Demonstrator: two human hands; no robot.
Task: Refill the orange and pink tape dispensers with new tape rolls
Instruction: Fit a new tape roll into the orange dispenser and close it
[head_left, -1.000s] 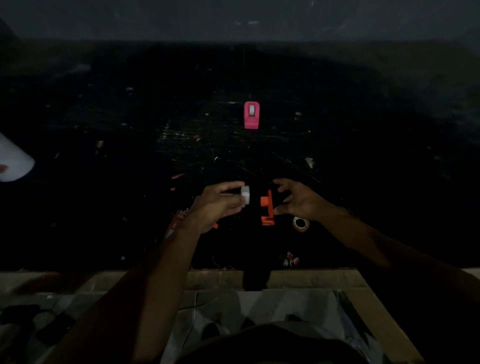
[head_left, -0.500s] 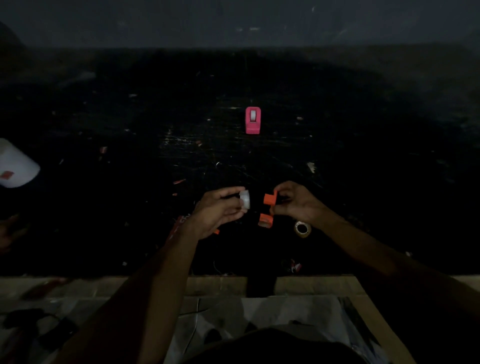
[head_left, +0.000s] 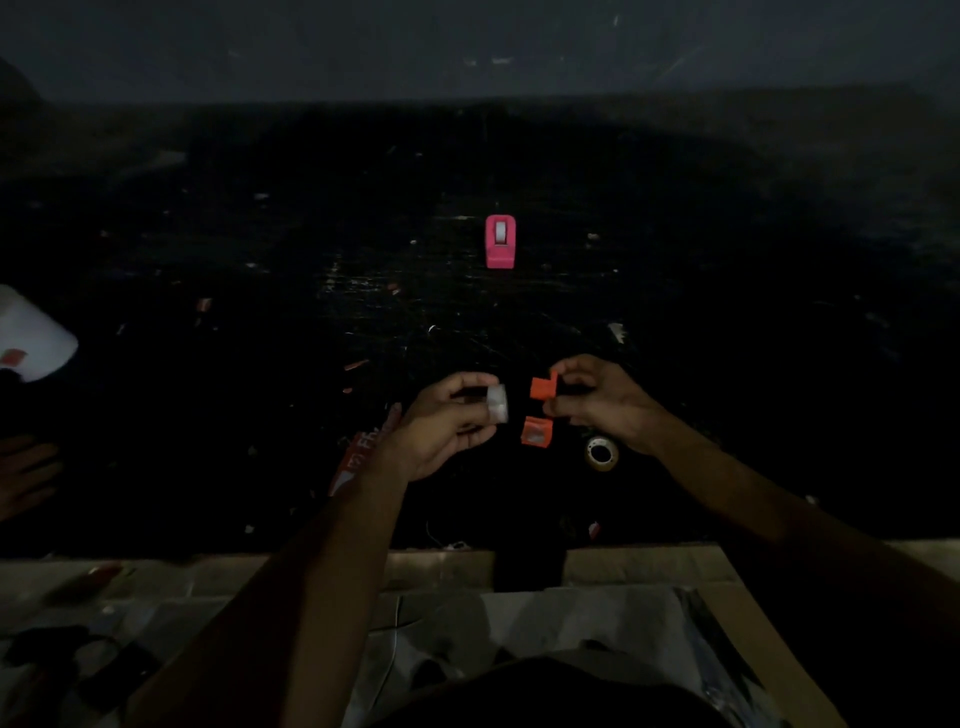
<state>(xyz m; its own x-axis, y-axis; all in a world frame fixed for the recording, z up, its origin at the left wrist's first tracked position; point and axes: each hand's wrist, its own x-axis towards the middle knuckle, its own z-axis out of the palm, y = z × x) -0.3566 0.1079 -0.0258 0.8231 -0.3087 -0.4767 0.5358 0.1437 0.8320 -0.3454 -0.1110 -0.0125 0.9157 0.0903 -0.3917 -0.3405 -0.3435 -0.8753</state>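
**Both hands pinching over a dark, littered table**

The left hand (head_left: 441, 423) pinches a white tape roll (head_left: 497, 402) between thumb and fingertips. Just to its right, apart from it, the right hand (head_left: 602, 402) pinches the top of the orange dispenser (head_left: 540, 410), fingers curled together; its lower piece hangs at 6 o'clock from the grip. A second roll (head_left: 601, 453) lies flat on the table below the right wrist. A red packet (head_left: 363, 457) lies partly under the left wrist. The pink dispenser (head_left: 500, 242) stands at 12 o'clock, well apart, a roll showing in it. The table (head_left: 260, 260) is black, scratched and strewn with small scraps. At 9 o'clock sits a white object (head_left: 31, 338). The room is dim; a grey wall (head_left: 467, 41) rises behind the table.
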